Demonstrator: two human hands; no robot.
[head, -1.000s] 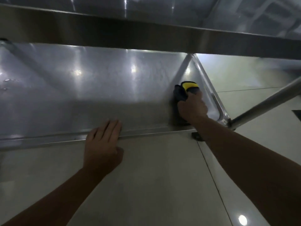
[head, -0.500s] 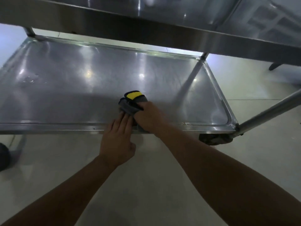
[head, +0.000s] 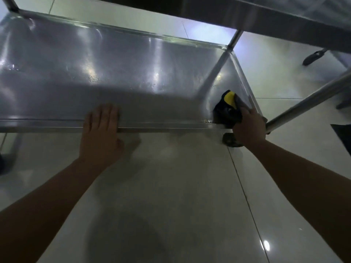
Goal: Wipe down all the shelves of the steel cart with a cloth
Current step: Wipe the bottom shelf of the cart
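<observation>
The steel cart's bottom shelf fills the upper half of the view, shiny and streaked with damp. My right hand presses a dark cloth with a yellow patch into the shelf's near right corner. My left hand lies flat with fingers spread over the shelf's front rim, holding nothing. The shelf above crosses the top right and hides part of the far side.
A slanted steel cart leg runs from the near right corner up to the right. A black caster sits under that corner, another caster farther right. Pale glossy floor tiles lie below.
My right hand swept the cloth from the shelf's front middle to the near right corner. My left hand stayed on the front rim.
</observation>
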